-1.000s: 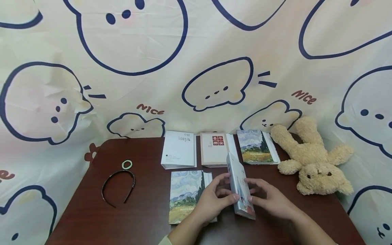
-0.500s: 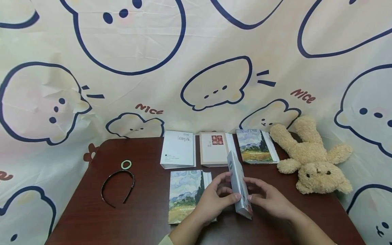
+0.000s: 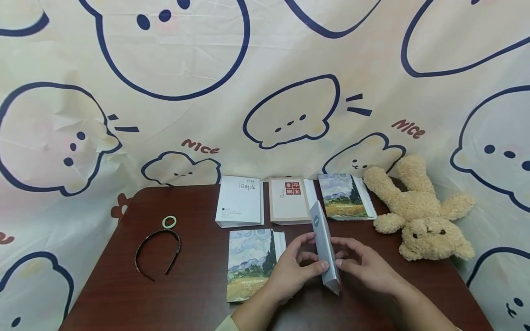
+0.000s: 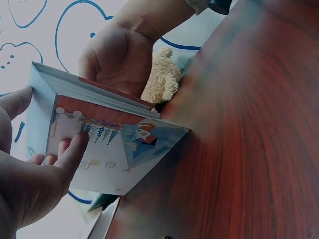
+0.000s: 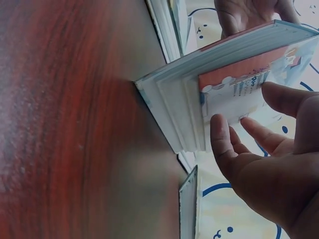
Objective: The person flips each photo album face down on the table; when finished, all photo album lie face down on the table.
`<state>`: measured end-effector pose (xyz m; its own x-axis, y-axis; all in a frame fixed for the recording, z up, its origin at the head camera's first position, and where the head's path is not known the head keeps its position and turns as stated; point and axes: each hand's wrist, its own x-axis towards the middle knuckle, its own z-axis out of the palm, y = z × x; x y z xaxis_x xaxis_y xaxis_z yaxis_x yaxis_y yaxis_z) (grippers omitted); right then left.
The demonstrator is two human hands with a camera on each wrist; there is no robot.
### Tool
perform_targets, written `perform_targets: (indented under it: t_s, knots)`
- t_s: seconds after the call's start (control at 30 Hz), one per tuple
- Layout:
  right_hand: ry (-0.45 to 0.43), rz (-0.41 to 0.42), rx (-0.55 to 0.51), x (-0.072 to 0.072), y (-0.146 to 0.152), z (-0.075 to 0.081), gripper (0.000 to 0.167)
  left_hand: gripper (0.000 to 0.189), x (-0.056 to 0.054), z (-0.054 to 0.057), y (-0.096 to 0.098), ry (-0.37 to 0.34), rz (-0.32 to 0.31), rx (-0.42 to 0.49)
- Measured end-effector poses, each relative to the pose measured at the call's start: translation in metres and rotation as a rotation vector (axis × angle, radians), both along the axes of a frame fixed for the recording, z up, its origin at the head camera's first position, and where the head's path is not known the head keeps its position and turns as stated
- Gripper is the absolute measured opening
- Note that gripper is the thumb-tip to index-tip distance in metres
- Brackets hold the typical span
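Observation:
A slim photo album (image 3: 325, 250) stands tilted between both hands over the table, its grey-blue spine towards the head camera. My left hand (image 3: 290, 271) holds it from the left, thumb at the spine and fingers on the illustrated cover (image 4: 102, 164). From the other side my right hand (image 3: 364, 266) holds it too, with curved fingers and thumb at the opposite cover (image 5: 239, 87). White page edges (image 5: 172, 107) show in the right wrist view, and the album's lower corner is right at the tabletop. A landscape-painted photo album (image 3: 248, 257) lies beside my left hand, partly covered by it.
Along the back lie a white album (image 3: 239, 202), a beige album with red characters (image 3: 285, 209) and another landscape album (image 3: 341, 197). A plush bear (image 3: 426, 220) lies at right. A black headband (image 3: 179, 243) and green ring (image 3: 164, 223) lie left. A printed cloth (image 3: 198, 115) hangs behind.
The held album has turned slightly and shifted a little right, so its right-hand cover has gone out of the head view. Both hands keep hold; the other things stay in place.

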<state>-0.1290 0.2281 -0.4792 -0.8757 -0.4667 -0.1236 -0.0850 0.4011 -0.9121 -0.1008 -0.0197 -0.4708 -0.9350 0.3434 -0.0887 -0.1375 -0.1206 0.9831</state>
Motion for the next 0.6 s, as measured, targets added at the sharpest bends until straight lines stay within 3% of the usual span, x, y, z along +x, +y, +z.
perform_targets:
  t_s: [0.23, 0.6]
  knots:
    - [0.054, -0.013, -0.023, -0.004, 0.000, 0.006, 0.049, 0.071, 0.000, -0.003, 0.005, 0.026, 0.000, 0.010]
    - [0.068, -0.053, -0.042, -0.012, -0.003, 0.024, 0.047, 0.060, -0.001, -0.007, 0.010, 0.024, 0.003, -0.015]
